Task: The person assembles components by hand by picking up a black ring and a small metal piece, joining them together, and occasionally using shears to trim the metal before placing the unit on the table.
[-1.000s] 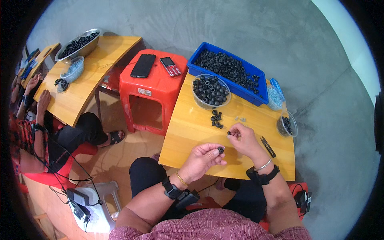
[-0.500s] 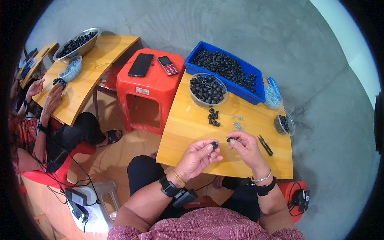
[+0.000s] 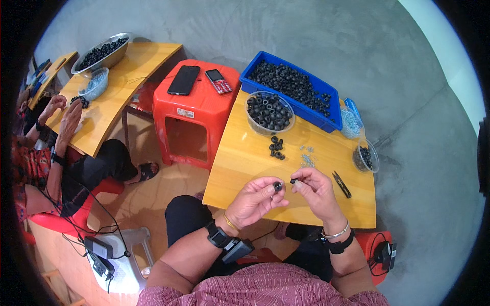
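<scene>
Between the thumb and fingers of my left hand (image 3: 253, 200) is a black ring-shaped part (image 3: 277, 186), its round opening showing. My right hand (image 3: 315, 191) pinches a smaller black piece (image 3: 293, 180) just to the right of it; a narrow gap lies between the two. Both hands are raised over the near part of the yellow table (image 3: 235, 176). Beyond them lie a few loose black parts (image 3: 276, 147) and a little heap of small clear bits (image 3: 307, 160). Black thread snips (image 3: 341, 184) rest on the table right of my right hand.
A clear bowl of black parts (image 3: 269, 113) and a blue tray (image 3: 337, 125) stand at the far side. Clear tubs (image 3: 375, 162) sit at the right edge. Left is a red stool (image 3: 179, 111) with two phones. A co-worker's hands (image 3: 69, 121) handle black parts at another table.
The view has shifted slightly. My hands keep their pinch on the two black pieces, which are a little closer together. The co-worker's hands have moved slightly.
</scene>
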Available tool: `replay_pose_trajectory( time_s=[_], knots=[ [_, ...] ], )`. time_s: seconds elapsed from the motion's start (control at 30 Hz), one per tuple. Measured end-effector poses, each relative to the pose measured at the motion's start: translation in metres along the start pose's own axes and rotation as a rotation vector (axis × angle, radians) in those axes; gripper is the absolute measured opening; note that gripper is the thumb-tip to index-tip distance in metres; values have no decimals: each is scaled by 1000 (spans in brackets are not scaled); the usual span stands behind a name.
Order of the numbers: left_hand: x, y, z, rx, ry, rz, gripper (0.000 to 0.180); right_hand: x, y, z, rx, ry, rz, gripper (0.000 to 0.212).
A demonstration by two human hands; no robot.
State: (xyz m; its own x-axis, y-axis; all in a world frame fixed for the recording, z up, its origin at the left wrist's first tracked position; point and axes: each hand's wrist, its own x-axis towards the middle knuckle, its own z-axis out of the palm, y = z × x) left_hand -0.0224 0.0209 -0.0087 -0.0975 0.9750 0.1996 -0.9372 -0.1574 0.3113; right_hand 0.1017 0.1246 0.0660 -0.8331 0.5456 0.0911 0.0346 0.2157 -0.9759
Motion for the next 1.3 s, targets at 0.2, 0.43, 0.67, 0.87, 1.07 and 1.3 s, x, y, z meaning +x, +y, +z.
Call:
replay_pose_trajectory(
  time_s=[0.2, 0.43, 0.67, 0.87, 1.07, 1.3],
  knots=[
    [3, -5, -6, 67, -17, 26, 20, 0, 2, 10, -29, 1, -30, 14],
    [4, -5, -4, 101, 60, 59, 20, 1, 4, 12, -143, 7, -120, 12],
    [5, -6, -7, 103, 72, 71, 18, 2, 5, 19, -294, 35, -209, 11],
    [4, -5, -6, 110, 100, 58, 18, 2, 4, 18, -279, 32, -181, 11],
    [5, -6, -6, 131, 95, 68, 18, 1, 7, 15, -209, 19, -121, 14],
    [3, -5, -4, 157, 108, 69, 18, 1, 6, 13, -179, 10, -124, 13]
  ],
)
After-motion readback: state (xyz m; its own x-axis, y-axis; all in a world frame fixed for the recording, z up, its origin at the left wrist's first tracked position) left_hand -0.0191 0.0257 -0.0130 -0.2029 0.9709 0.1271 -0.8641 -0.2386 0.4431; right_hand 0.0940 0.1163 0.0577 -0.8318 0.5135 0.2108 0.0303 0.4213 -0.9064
